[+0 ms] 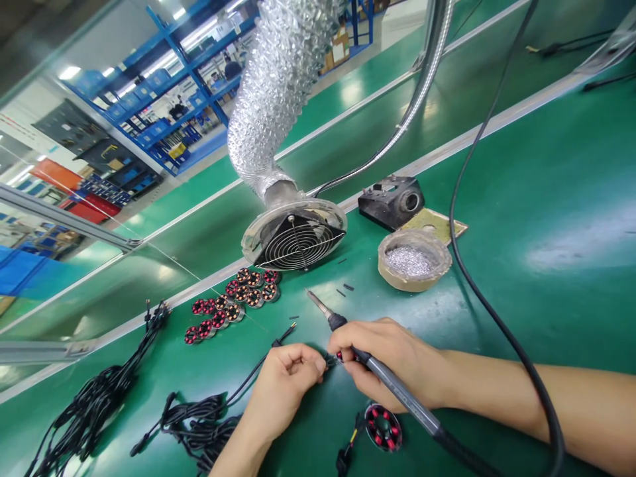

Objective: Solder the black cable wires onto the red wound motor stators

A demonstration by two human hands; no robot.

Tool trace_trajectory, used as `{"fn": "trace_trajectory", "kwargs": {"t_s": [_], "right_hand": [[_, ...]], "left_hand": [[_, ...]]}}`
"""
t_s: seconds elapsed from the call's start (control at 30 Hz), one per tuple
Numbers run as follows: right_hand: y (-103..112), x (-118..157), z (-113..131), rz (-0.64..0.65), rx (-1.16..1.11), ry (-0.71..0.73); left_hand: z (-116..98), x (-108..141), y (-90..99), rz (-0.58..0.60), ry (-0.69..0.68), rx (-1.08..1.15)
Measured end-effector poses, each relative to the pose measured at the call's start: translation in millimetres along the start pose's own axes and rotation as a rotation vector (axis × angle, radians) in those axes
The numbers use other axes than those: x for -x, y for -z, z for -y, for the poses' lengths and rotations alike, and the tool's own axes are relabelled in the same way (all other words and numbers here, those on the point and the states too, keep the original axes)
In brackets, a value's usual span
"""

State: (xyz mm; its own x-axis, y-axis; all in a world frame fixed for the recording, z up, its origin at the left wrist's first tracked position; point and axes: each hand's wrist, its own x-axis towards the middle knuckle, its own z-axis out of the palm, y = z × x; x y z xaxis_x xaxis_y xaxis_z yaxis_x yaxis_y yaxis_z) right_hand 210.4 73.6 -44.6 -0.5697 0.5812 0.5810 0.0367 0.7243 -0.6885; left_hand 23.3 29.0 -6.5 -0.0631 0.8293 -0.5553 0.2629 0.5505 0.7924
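My right hand [392, 363] is wrapped round a soldering iron [397, 387], whose bare metal tip points up and left over the table. A small piece with a red part [340, 356] shows under its fingers, mostly hidden. Close beside it, my left hand [291, 381] is closed in a pinch; a dark bit shows at the fingertips, too covered to name. Below the hands lies a motor stator [383, 428] with red windings, next to a short cable with coloured wires [354, 434]. A black cable end [284, 335] with bared wires rests just beyond my left hand.
Several stators [241, 295] stand in rows at the back. Black cable bundles [94, 397] lie at left. A fume extractor [298, 238] hangs on a foil duct [278, 99]. A tub of metal shavings [415, 281] and a black iron stand [392, 202] are at right.
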Motion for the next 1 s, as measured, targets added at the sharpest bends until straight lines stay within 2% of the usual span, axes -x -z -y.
{"fn": "trace_trajectory", "kwargs": {"t_s": [0.2,0.4,0.57,0.63,0.7,0.87,0.93,1.0], "right_hand": [[-3,0,-2,-0.002,-0.019,-0.02],[-2,-1,-3,-0.027,-0.02,-0.021],[-5,-3,-6,0.047,-0.029,0.011],[-9,-1,-6,0.031,0.019,-0.001],[-12,2,-6,-0.008,0.069,-0.012],[-15,4,-3,-0.061,0.129,0.032],[-13,1,-3,-0.045,0.14,0.065],[-10,-2,-3,-0.032,0.195,0.109]], "left_hand": [[-1,4,-5.5,-0.022,-0.081,0.017],[5,4,-7.1,-0.064,-0.191,-0.124],[9,8,-7.7,-0.2,-0.446,-0.396],[11,14,-9.2,-0.233,-0.547,-0.494],[12,23,-12.1,-0.216,-0.611,-0.556],[6,43,-17.0,-0.073,-0.617,-0.65],[-3,45,-10.2,-0.022,-0.568,-0.718],[-12,47,4.1,-0.032,-0.494,-0.789]]}}
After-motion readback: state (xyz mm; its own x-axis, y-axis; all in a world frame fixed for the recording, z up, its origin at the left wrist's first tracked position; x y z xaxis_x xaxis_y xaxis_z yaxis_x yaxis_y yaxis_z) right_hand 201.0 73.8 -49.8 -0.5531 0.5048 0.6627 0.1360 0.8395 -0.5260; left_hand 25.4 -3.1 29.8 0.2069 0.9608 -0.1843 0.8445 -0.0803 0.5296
